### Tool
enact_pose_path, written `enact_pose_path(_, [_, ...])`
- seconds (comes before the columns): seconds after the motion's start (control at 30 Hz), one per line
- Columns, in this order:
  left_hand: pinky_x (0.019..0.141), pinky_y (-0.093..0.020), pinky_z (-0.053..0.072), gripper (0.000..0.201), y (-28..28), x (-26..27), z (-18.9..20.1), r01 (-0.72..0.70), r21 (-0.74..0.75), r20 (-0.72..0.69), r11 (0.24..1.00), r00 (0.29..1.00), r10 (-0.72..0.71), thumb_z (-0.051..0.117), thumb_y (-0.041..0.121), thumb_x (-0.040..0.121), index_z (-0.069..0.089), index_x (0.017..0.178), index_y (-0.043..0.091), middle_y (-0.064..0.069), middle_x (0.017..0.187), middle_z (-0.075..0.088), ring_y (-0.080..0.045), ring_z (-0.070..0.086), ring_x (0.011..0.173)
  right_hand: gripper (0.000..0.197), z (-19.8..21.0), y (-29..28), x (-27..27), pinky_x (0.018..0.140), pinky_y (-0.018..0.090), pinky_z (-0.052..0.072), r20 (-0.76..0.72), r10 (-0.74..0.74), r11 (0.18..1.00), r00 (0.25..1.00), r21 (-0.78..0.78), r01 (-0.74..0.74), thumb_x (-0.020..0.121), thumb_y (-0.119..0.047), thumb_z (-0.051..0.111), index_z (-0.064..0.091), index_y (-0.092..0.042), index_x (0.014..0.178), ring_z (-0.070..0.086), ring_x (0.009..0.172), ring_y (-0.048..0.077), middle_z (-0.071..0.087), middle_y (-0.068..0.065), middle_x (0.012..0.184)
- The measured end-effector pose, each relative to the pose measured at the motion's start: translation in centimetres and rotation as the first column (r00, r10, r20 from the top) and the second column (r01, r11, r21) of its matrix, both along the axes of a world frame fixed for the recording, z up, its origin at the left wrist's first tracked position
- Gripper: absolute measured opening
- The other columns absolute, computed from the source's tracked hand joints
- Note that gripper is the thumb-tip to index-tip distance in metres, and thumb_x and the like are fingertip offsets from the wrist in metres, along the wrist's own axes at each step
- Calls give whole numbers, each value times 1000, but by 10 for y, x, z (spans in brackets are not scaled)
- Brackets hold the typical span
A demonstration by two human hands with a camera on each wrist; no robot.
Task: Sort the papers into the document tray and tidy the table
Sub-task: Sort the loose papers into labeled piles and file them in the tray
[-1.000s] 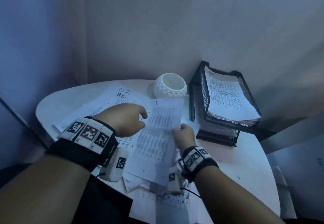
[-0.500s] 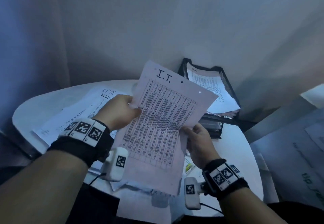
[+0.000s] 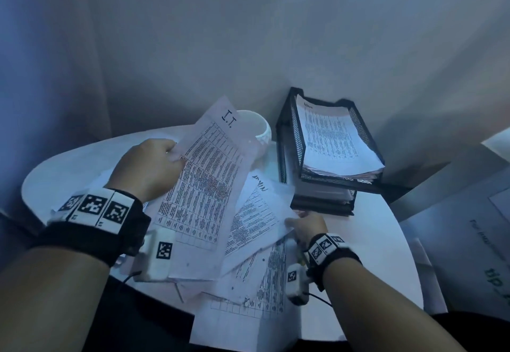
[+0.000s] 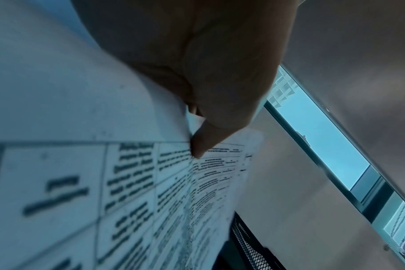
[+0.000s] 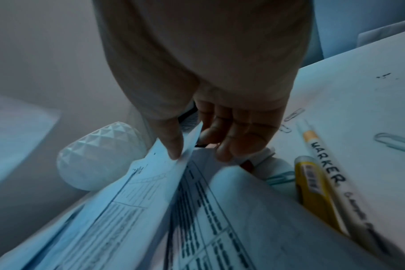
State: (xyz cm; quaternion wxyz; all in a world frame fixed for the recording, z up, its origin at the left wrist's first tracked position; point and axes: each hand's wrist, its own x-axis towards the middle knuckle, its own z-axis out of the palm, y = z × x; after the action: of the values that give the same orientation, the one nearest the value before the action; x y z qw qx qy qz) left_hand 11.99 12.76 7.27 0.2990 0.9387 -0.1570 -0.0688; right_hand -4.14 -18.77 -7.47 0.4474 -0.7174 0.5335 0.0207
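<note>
My left hand (image 3: 150, 167) holds a printed sheet headed "I.T." (image 3: 205, 183) by its left edge, lifted above the table; the left wrist view shows the thumb (image 4: 204, 144) pinching that sheet (image 4: 104, 191). My right hand (image 3: 306, 226) pinches the right edge of another printed sheet (image 3: 256, 219) lying in the loose pile, thumb (image 5: 171, 142) on top of the sheet (image 5: 136, 197) and fingers beneath. The black mesh document tray (image 3: 289, 142) stands at the back right, its top tier holding a stack of printed papers (image 3: 331, 142).
A white faceted pot (image 3: 263, 132) (image 5: 99, 159) sits beside the tray, partly behind the lifted sheet. More sheets (image 3: 248, 310) hang over the round white table's (image 3: 386, 263) front edge. A marker (image 5: 328, 173), a yellow pen (image 5: 312, 190) and paper clips (image 5: 393, 141) lie right of my right hand.
My right hand let go of the "I.T." sheet, dropped to the pile and took hold of another sheet's edge. My left hand keeps the "I.T." sheet, swung leftward.
</note>
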Motion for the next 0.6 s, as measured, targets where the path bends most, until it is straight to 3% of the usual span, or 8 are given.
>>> enact_pose_path(0.1, [69,-36,45,15,2,3,2,1,1,18,1000,1000,-1,65,33,95,70,89,20,0,79,68,-31,63,82,10,7,0,0,62,39,55,23,40,997,999,-72,-39,87,-11,72,65,-8,92,62,67,25,69,13,86])
enact_pose_path(0.17, [69,-35,44,13,2,4,3,-7,-14,28,1000,1000,8,64,33,95,70,88,23,1,81,68,-30,63,83,9,24,1,-3,65,40,55,128,68,993,989,-105,-54,90,-9,68,61,-10,85,59,67,26,66,18,84])
enact_pose_path(0.23, [67,-35,42,15,2,4,3,-15,-18,43,1000,999,16,63,32,96,69,87,22,1,80,67,-30,62,81,11,51,3,-11,71,44,60,226,116,985,967,-150,-83,95,-9,65,58,-5,88,66,71,36,68,25,92])
enact_pose_path(0.3, [63,-35,39,20,0,2,2,-26,-24,71,999,997,27,62,30,96,64,80,19,-1,75,64,-30,60,77,11,82,2,-24,78,57,63,319,178,965,931,-244,-101,98,-10,64,58,-2,94,70,87,47,69,26,100])
enact_pose_path(0.37, [63,-36,41,22,-1,1,0,-39,-40,83,998,996,43,62,28,95,61,77,14,-5,72,62,-35,58,76,9,111,-2,-40,78,62,60,445,235,938,864,-338,-81,98,-8,65,60,-5,90,68,90,48,70,24,94])
enact_pose_path(0.4, [64,-37,43,22,-2,0,0,-40,-51,90,998,995,45,61,28,95,62,79,13,-6,72,62,-37,58,77,10,125,-5,-50,77,59,61,507,257,928,823,-368,-63,98,-8,65,62,-6,89,68,85,46,70,21,90])
enact_pose_path(0.5, [67,-40,48,22,-9,-8,4,-14,-95,119,995,993,25,60,30,96,64,82,14,-6,71,63,-36,57,75,11,162,-8,-74,69,40,52,691,241,930,682,-366,42,101,-6,65,66,-8,90,61,72,21,68,7,81])
enact_pose_path(0.6, [61,-39,41,29,-19,-16,7,41,-204,114,978,993,-18,59,27,96,56,70,13,-6,62,56,-34,51,67,14,182,-12,-90,65,34,48,816,138,959,561,-253,131,101,-12,67,68,-16,88,56,73,18,65,4,81])
